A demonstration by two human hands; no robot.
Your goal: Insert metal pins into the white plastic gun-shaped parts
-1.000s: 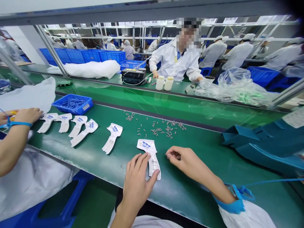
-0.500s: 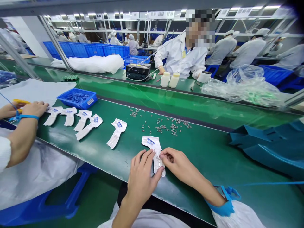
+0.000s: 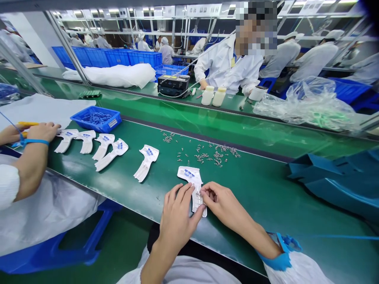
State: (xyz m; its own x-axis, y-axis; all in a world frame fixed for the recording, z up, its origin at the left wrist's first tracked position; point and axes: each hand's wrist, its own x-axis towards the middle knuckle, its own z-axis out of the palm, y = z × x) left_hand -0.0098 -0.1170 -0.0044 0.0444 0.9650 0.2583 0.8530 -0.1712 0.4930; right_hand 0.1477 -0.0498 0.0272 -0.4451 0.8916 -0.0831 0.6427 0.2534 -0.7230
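The left hand (image 3: 177,223) is open, its fingers spread and its thumb stretched low, lying against the stem of a white plastic piece (image 3: 189,175). This looks like a way to keep the piece from sliding. The right hand (image 3: 226,205) comes in from the other side with its fingertips (image 3: 205,192) drawn into a narrow pinch at the stem. Whatever they may hold is too small to tell.

The piece lies flat on the green counter (image 3: 260,189), with blue marks on its wide head and its stem toward the person, probably so that the stem is easy to work on. Just beyond it, small metal parts (image 3: 217,157) lie scattered within easy reach. To the left, five more white pieces lie in a loose row, the nearest (image 3: 146,162) close by. Beyond them sits a blue tray (image 3: 96,119) of small blue parts. At the far left, a co-worker's hand (image 3: 43,132) rests near the row's end, beside a yellow tool (image 3: 26,124).
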